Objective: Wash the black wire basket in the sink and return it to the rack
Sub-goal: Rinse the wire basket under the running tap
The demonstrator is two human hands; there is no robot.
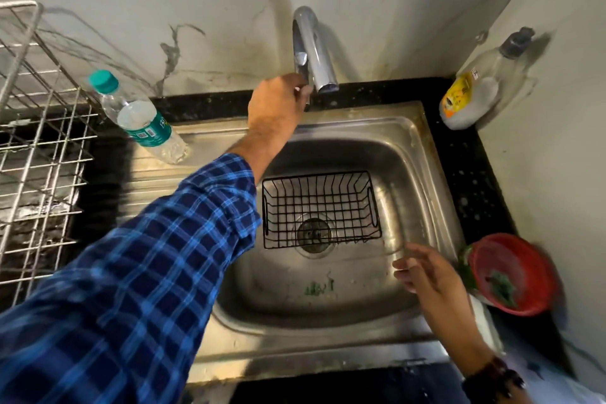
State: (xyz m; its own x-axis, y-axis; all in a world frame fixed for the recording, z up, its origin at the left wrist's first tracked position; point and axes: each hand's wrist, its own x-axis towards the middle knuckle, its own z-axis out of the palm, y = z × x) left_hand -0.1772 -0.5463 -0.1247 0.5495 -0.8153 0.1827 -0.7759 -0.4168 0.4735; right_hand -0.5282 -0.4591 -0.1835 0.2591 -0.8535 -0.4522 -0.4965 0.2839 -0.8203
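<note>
The black wire basket (319, 208) stands upright on the floor of the steel sink (423, 147), over the drain. My left hand (277, 102) reaches to the back and grips the handle at the base of the chrome tap (311, 49). No water is visible from the spout. My right hand (426, 270) hovers over the sink's front right part with fingers loosely spread, holding nothing, a little to the right of and nearer than the basket. The metal wire rack (39, 141) stands at the left on the counter.
A plastic water bottle with a teal cap (141, 118) stands on the drainboard left of the sink. A soap bottle with a yellow label (475, 88) leans in the back right corner. A red bowl (513, 274) holding a green scrubber sits on the sink's right edge.
</note>
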